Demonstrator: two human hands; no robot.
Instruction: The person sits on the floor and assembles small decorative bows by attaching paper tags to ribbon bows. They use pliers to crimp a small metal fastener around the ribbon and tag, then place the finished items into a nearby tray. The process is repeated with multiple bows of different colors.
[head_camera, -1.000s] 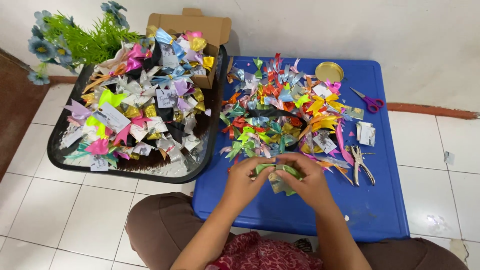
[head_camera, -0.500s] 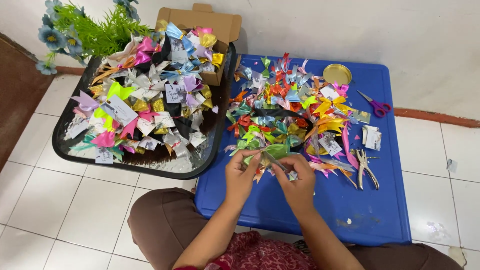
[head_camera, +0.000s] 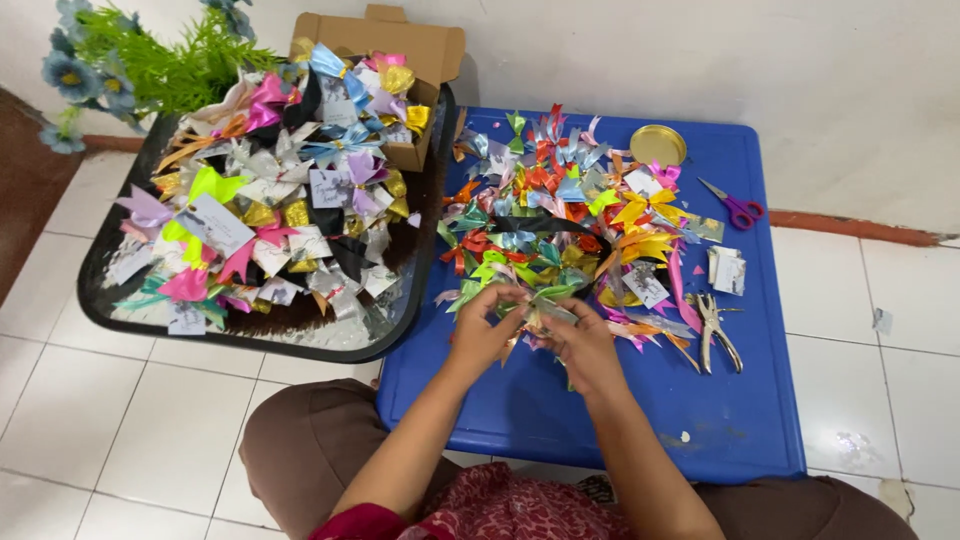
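Note:
My left hand (head_camera: 485, 330) and my right hand (head_camera: 580, 345) meet over the near edge of a pile of shiny coloured ribbon bows (head_camera: 560, 215) on a low blue table (head_camera: 600, 420). Both pinch a small green ribbon bow with a pale card (head_camera: 535, 305) between the fingertips. The piece is partly hidden by my fingers. My forearms reach up from the bottom of the view, over my lap.
A black tray (head_camera: 250, 335) heaped with finished bows and small tags sits on the tiled floor to the left, with a cardboard box (head_camera: 400, 45) on it. Artificial blue flowers (head_camera: 130, 60) stand far left. Pink-handled scissors (head_camera: 735, 207), a gold lid (head_camera: 658, 145) and a metal punch (head_camera: 715, 330) lie on the table.
Both hands moved away from me, up to the pile's near edge, still working the green bow. The view shifted slightly.

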